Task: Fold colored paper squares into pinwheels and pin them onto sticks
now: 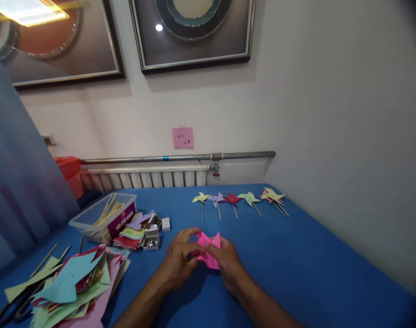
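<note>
Both my hands hold a bright pink paper pinwheel (pixel 212 260) just above the blue table. My left hand (pixel 180 255) has its fingers curled at the paper's left side. From the right, my right hand (pixel 228 263) grips the pinwheel, its thumb laid across the folds near the centre. Pointed corners of the paper stick up between the two hands. Whether a pin or other small part is between my fingers is hidden. No stick shows on this pinwheel.
Finished pinwheels on sticks (pixel 231 199) lie in a row at the back. To the left are a clear tub of sticks (pixel 80 222), small boxes of metal fasteners (pixel 151 243), a loose paper pile (pixel 74 278) and black-handled scissors (pixel 23 307). A radiator (pixel 160 178) lines the wall.
</note>
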`<state>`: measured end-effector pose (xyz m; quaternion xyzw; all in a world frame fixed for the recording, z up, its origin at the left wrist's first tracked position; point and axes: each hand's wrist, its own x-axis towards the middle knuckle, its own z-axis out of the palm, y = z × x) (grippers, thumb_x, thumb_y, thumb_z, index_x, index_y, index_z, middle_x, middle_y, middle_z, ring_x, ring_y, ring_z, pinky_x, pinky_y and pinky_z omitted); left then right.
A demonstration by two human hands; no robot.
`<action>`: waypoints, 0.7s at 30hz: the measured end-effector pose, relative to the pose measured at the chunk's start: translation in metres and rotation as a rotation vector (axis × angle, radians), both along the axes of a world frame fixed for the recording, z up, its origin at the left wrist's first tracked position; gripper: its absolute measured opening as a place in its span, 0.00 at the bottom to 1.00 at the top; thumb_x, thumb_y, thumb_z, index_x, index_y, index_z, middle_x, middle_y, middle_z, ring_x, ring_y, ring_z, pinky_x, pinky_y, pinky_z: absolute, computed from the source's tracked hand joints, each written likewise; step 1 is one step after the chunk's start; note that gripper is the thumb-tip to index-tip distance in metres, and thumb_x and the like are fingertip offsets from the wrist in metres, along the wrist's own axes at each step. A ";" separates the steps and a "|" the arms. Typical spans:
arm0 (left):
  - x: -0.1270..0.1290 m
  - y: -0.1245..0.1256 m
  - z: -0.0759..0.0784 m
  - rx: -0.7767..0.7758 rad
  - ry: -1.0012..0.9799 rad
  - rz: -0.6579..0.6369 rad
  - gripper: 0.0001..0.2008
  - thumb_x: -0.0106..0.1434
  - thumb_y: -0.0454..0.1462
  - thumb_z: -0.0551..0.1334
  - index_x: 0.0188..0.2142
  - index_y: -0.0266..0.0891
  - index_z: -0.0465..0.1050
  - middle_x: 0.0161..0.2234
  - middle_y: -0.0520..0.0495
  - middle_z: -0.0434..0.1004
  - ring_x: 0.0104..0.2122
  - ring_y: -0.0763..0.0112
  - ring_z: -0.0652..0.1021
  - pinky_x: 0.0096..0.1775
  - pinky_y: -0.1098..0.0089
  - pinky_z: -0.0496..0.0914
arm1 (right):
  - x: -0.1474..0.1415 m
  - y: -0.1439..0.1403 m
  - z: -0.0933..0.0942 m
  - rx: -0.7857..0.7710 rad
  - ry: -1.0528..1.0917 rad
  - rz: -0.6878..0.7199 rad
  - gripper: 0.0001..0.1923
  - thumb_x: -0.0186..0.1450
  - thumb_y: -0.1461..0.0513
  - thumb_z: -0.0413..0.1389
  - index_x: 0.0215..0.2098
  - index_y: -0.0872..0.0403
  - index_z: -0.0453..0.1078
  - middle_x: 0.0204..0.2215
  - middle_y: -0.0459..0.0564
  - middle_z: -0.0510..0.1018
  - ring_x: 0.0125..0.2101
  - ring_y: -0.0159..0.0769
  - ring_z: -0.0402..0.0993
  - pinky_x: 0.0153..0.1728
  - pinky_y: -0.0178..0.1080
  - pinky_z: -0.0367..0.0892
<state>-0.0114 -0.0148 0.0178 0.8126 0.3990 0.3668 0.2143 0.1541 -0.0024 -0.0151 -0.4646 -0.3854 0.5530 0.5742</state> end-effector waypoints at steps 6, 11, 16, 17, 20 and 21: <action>0.008 0.005 -0.009 -0.063 -0.169 0.091 0.07 0.61 0.33 0.64 0.32 0.43 0.82 0.55 0.41 0.77 0.57 0.55 0.74 0.58 0.53 0.67 | 0.000 0.006 -0.008 0.044 -0.194 -0.024 0.10 0.49 0.58 0.64 0.29 0.53 0.73 0.20 0.43 0.75 0.22 0.33 0.67 0.25 0.35 0.63; 0.012 0.007 -0.015 -0.095 -0.273 0.146 0.05 0.60 0.33 0.64 0.29 0.42 0.79 0.53 0.41 0.79 0.54 0.55 0.76 0.59 0.51 0.65 | 0.001 0.006 -0.006 0.087 -0.212 -0.017 0.12 0.52 0.56 0.62 0.32 0.53 0.73 0.24 0.46 0.79 0.25 0.36 0.71 0.28 0.36 0.66; 0.013 0.005 -0.016 -0.086 -0.298 0.197 0.07 0.61 0.35 0.62 0.28 0.41 0.78 0.54 0.41 0.77 0.56 0.54 0.74 0.60 0.50 0.64 | 0.001 0.001 0.003 0.110 -0.256 -0.035 0.09 0.52 0.57 0.61 0.30 0.52 0.72 0.23 0.45 0.78 0.25 0.37 0.71 0.28 0.36 0.66; 0.013 0.005 -0.016 -0.086 -0.307 0.217 0.07 0.61 0.35 0.62 0.28 0.41 0.78 0.54 0.41 0.77 0.56 0.54 0.74 0.60 0.50 0.64 | 0.001 0.000 0.003 0.110 -0.264 -0.040 0.08 0.52 0.57 0.61 0.30 0.52 0.72 0.23 0.45 0.77 0.25 0.36 0.71 0.28 0.36 0.66; 0.016 0.006 -0.018 -0.101 -0.345 0.272 0.06 0.58 0.34 0.64 0.25 0.41 0.77 0.54 0.40 0.77 0.57 0.53 0.74 0.60 0.49 0.63 | -0.001 -0.002 0.004 0.106 -0.252 -0.028 0.09 0.53 0.58 0.61 0.31 0.51 0.71 0.23 0.44 0.76 0.25 0.36 0.70 0.27 0.35 0.65; 0.016 0.006 -0.019 -0.108 -0.357 0.286 0.05 0.57 0.34 0.64 0.25 0.40 0.77 0.54 0.40 0.77 0.56 0.53 0.74 0.60 0.49 0.63 | -0.001 -0.003 0.003 0.102 -0.242 -0.017 0.09 0.54 0.58 0.61 0.32 0.51 0.71 0.23 0.43 0.76 0.25 0.35 0.70 0.27 0.35 0.64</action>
